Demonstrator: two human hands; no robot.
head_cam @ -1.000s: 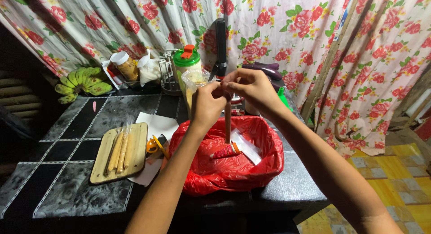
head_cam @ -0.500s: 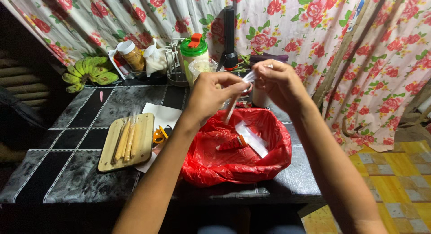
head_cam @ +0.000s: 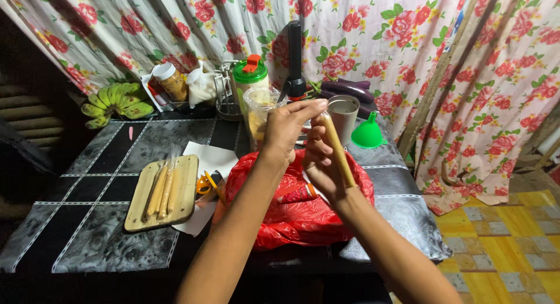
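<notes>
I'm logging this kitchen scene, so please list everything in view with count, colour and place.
stick: 1, tan, held in both hands
plastic bag: 1, red, under the hands
cutting board: 1, wooden, left, with similar sticks on it
scissors: 1, orange-handled, beside the board
bananas: 1 bunch, green, far left
funnel: 1, green, right
metal cup: 1, grey, behind the hands
table: 1, dark, tiled
left hand: grips the stick's top
right hand: holds the stick lower down
</notes>
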